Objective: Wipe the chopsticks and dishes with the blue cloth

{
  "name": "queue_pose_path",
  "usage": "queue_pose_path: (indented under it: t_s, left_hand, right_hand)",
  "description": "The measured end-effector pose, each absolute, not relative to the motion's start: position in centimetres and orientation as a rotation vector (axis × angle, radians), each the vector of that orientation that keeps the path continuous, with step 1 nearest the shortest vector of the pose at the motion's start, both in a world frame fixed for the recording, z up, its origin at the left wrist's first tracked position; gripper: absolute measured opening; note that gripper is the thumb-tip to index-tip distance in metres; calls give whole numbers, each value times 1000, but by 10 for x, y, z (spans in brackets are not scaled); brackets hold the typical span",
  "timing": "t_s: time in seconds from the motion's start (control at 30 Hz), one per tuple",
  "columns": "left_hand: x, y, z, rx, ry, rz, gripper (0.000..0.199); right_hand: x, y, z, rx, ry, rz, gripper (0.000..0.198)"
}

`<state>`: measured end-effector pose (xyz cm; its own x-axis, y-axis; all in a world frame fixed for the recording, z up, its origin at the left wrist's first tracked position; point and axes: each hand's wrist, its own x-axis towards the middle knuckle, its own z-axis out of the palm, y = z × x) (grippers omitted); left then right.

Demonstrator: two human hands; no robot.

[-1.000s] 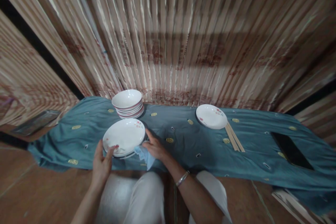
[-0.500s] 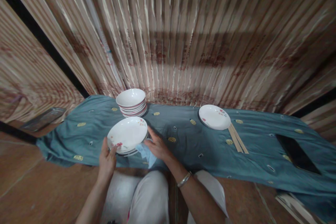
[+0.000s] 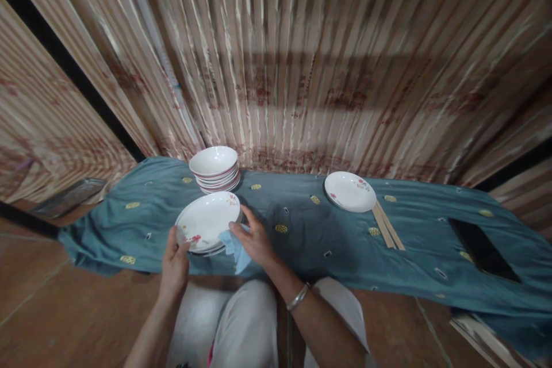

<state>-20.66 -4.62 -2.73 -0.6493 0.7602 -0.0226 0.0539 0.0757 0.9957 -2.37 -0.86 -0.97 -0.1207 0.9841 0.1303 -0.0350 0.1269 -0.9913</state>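
A white plate (image 3: 207,221) with small flowers on its rim lies on top of a stack of plates at the left of the cloth-covered table. My left hand (image 3: 175,261) grips its near left edge, thumb over the rim. At the right edge, my right hand (image 3: 254,238) holds a light blue cloth (image 3: 236,250) against the plate, thumb above the rim and fingers along the side. Just behind the plates stands a stack of white bowls (image 3: 214,164) with reddish rims.
Farther right on the green-blue tablecloth (image 3: 297,253) are other flowered plates (image 3: 350,191), with chopsticks (image 3: 388,227) beside them. A black phone-like slab (image 3: 483,247) lies near the right end. A pleated curtain (image 3: 276,69) hangs behind the table.
My right thumb has moved up over the plate's rim, and the cloth has shifted slightly left with that hand. My left hand keeps its place on the plate.
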Motion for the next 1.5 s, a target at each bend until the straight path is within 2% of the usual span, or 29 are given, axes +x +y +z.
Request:
queue_pose_path:
  t_s: [0.27,0.47,0.63,0.8,0.93,1.03,1.23,1.37,1.5]
  left_hand:
    - [-206,-51,-29,932,1813,1632,82]
    - [-195,-64,-13,1010,1856,1705,85]
    - [-164,-73,10,1009,1619,1724,78]
    - [-138,-72,12,930,1588,1748,90]
    - [-125,-66,8,872,1540,1748,89]
    - [-109,-65,13,792,1370,1702,81]
    - [-57,-60,25,541,927,1432,40]
    - [-33,-41,17,454,839,1420,31]
    - [-17,-25,1,452,864,1348,23]
  right_hand:
    - [-34,-4,-14,-1153,-1294,1189,56]
    - [-28,-6,-10,-1081,-1194,1246,53]
    - [5,-8,3,-1072,-1146,1275,50]
    - [45,-10,9,-1008,-1060,1296,53]
    - [66,-10,4,-1031,-982,1268,54]
    - [78,-10,0,-1029,-954,1266,54]
    - [106,-7,-8,-1005,-1007,1135,48]
    - [132,3,-12,-1116,-1172,986,45]
    - [169,15,-13,-1499,-1370,692,41]
